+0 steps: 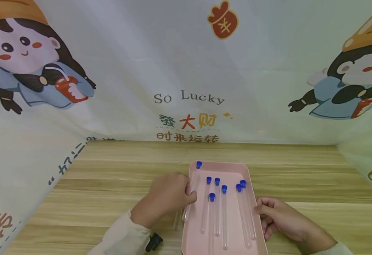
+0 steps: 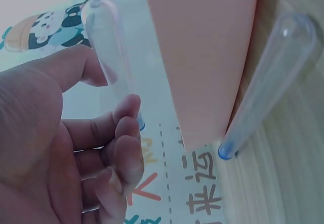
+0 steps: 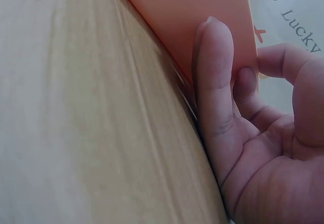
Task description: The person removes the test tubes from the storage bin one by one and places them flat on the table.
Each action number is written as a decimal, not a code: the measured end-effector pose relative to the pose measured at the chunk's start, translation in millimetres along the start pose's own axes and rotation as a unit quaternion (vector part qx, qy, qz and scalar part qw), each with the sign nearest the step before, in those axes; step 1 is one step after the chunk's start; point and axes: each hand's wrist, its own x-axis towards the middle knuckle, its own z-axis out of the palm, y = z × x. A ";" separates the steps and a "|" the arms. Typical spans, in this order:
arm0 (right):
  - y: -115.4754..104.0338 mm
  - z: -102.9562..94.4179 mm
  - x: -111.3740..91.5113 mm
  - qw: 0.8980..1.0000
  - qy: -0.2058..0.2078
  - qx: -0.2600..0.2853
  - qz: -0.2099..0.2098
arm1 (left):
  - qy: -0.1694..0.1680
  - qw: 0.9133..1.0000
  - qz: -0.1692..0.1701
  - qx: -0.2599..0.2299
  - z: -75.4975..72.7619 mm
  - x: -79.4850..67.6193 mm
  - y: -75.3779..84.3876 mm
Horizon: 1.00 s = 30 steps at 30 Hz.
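My left hand [image 1: 170, 194] pinches a clear test tube [image 2: 114, 52] with a blue cap between thumb and fingers, above the left rim of a pink tray [image 1: 216, 168]. Another capped test tube [image 2: 273, 82] lies on the table alongside the tray's left wall, partly hidden by this hand in the head view. With its thumb at the rim and fingers against the outer wall, my right hand [image 1: 281, 219] holds the tray's right side. Several blue-capped test tubes [image 1: 225, 216] lie lengthwise inside the tray, caps toward the far end.
The tray rests on a wood-grain table [image 1: 116, 170]. A printed white cloth [image 1: 269, 88] with cartoon figures and lettering rises behind the table and along both sides. A small black object [image 1: 154, 242] sits by the left sleeve.
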 end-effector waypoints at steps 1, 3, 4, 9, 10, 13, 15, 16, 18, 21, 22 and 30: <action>-0.4 0.1 -0.1 1.000 0.000 -0.001 0.000 | 0.004 1.000 0.001 0.000 -1.0 0.1 -1.1; -1.0 0.1 -0.1 1.000 -0.001 -0.001 0.000 | 0.005 1.000 -0.001 0.002 -2.4 0.1 -3.4; -1.2 0.1 -0.2 1.000 -0.001 -0.002 0.001 | 0.004 1.000 -0.002 0.003 -3.0 0.2 -4.7; -1.4 -0.4 -0.4 1.000 -0.001 -0.003 0.002 | -0.006 1.000 -0.017 0.001 -6.2 0.3 -11.1; -1.3 -0.5 -0.4 1.000 -0.001 -0.004 0.002 | -0.007 1.000 -0.020 0.002 -6.5 0.4 -12.7; -1.0 -0.5 -0.5 1.000 -0.001 -0.004 0.002 | -0.009 1.000 -0.029 0.007 -7.0 0.9 -17.0; -1.1 -0.3 -0.6 1.000 0.000 -0.005 0.002 | -0.011 0.999 -0.034 0.010 -6.9 1.4 -19.4; -1.1 0.0 -0.5 1.000 0.000 -0.005 0.003 | -0.013 0.999 -0.038 0.011 -6.5 1.8 -20.8; -0.9 0.4 -0.4 1.000 0.002 -0.005 0.003 | -0.017 0.999 -0.042 0.015 -5.8 2.4 -22.9; -0.7 0.7 -0.3 1.000 0.002 -0.005 0.003 | -0.023 0.998 -0.046 0.022 -4.9 2.9 -25.4; -0.5 0.7 -0.3 1.000 0.002 -0.005 0.002 | -0.025 0.998 -0.046 0.025 -4.3 3.1 -26.3; -0.6 0.0 -0.5 1.000 -0.003 -0.004 -0.002 | -0.045 0.996 -0.052 0.049 -3.0 3.3 -30.9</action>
